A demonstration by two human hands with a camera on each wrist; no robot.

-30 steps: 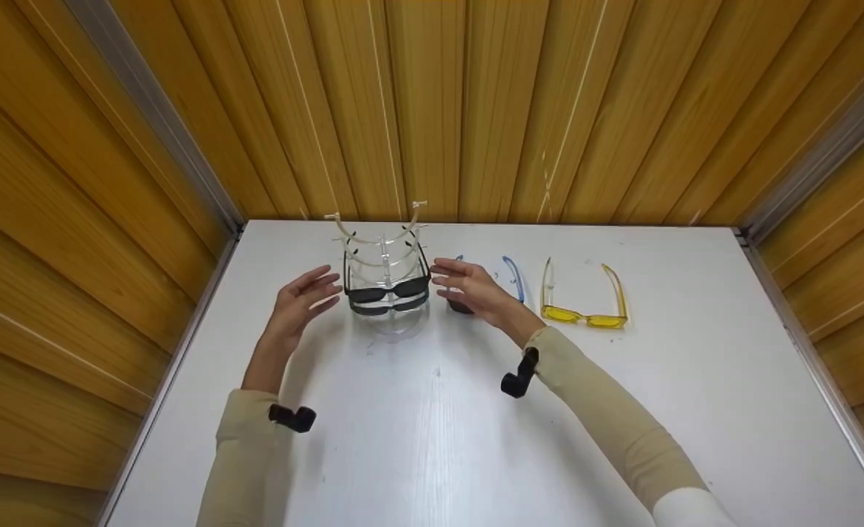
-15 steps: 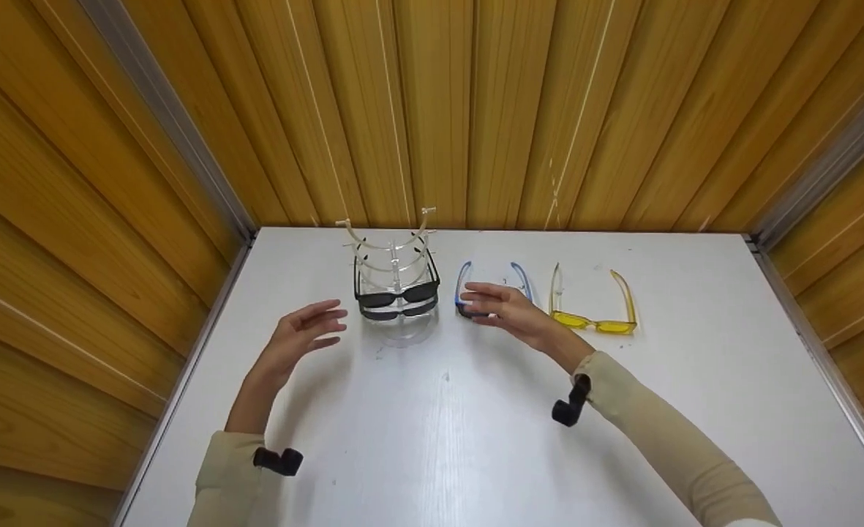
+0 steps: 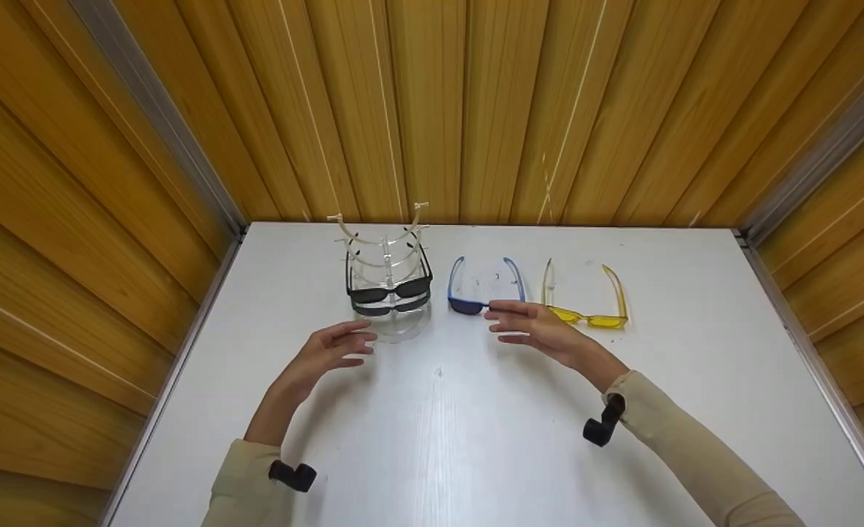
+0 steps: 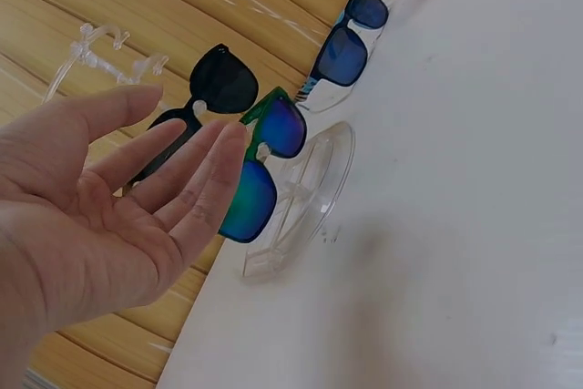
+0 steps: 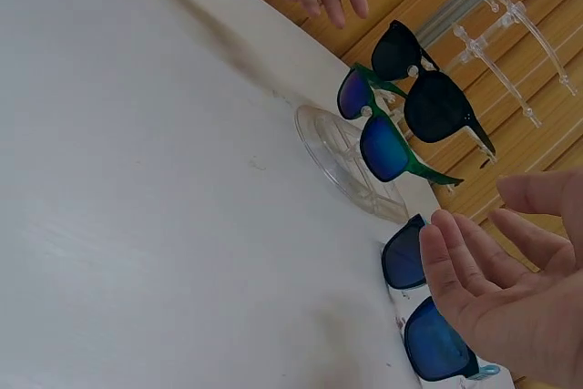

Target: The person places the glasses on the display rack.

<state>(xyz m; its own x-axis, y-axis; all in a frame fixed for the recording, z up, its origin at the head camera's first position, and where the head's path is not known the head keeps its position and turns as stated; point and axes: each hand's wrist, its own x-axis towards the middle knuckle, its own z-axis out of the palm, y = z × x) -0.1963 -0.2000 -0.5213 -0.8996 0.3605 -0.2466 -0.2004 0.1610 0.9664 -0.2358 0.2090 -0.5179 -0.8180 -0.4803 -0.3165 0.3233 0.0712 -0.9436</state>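
A clear display stand (image 3: 387, 256) holds two pairs of sunglasses. The upper black sunglasses (image 3: 371, 295) sit just above green-framed sunglasses (image 4: 289, 127) with mirrored lenses. My left hand (image 3: 325, 360) hovers in front of the stand's left side, fingers loosely extended and holding nothing. To the right, my right hand (image 3: 541, 334) is in the air with relaxed fingers, also holding nothing. It partly covers the blue sunglasses (image 3: 467, 307) and the left lens of the yellow glasses (image 3: 607, 322); both pairs lie on the table with temples spread.
The stand's upper arms (image 3: 358, 236) carry no glasses, and its round clear base (image 3: 402, 335) rests on the white table (image 3: 432, 439). Wood-patterned panels (image 3: 432, 110) rise behind the table and along both sides.
Both hands have drawn back from beside the black sunglasses toward the table's front. The right hand has also shifted right, uncovering much of the blue sunglasses. The glasses on the stand stay put.
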